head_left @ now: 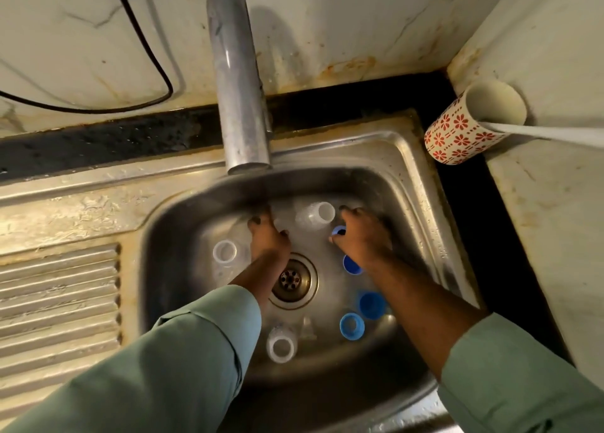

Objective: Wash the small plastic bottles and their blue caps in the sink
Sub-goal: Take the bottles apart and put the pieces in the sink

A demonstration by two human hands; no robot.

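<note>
Down in the sink (405,158), three clear bottles (315,216) and four blue caps (352,325) ring the drain (292,279). My left hand (268,236) reaches toward twelve o'clock, grip unclear; my right hand (362,233) pinches one cap. Best bring each piece squarely under the tap (240,105), rinsing inside and out.

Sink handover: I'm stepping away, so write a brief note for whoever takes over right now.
Left hand: low in the steel sink, fingers curled; grip unclear.
Right hand: pinching a blue plastic cap.
Three clear plastic bottles lie in the basin: back, left, front. Three more blue caps lie right of the drain.
Metal tap shows no running water.
Done: everything uncapped.
Left: wash everything.
</note>
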